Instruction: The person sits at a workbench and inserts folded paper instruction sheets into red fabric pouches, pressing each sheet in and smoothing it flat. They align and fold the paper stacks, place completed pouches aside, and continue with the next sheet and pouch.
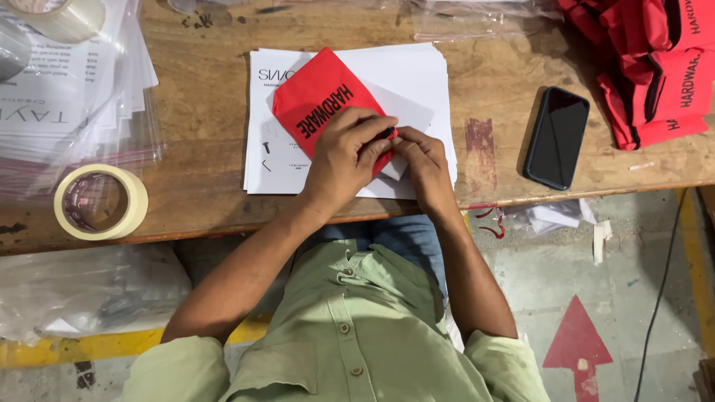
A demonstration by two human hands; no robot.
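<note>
A small red fabric pouch (pixel 316 93) with black lettering lies tilted on a stack of white printed sheets (pixel 417 74) in the middle of the wooden table (pixel 201 112). My left hand (pixel 344 156) rests on the pouch's near corner, fingers curled over its edge. My right hand (pixel 424 160) meets it from the right, fingertips pinching the same corner, where a small dark part shows between the fingers. A folded white paper pokes out under the pouch beside my right hand.
A roll of pale tape (pixel 100 202) sits at the table's front left, near clear bags holding printed sheets (pixel 67 97). A dark phone (pixel 556 137) lies to the right. Several more red pouches (pixel 655 67) are piled at the far right corner.
</note>
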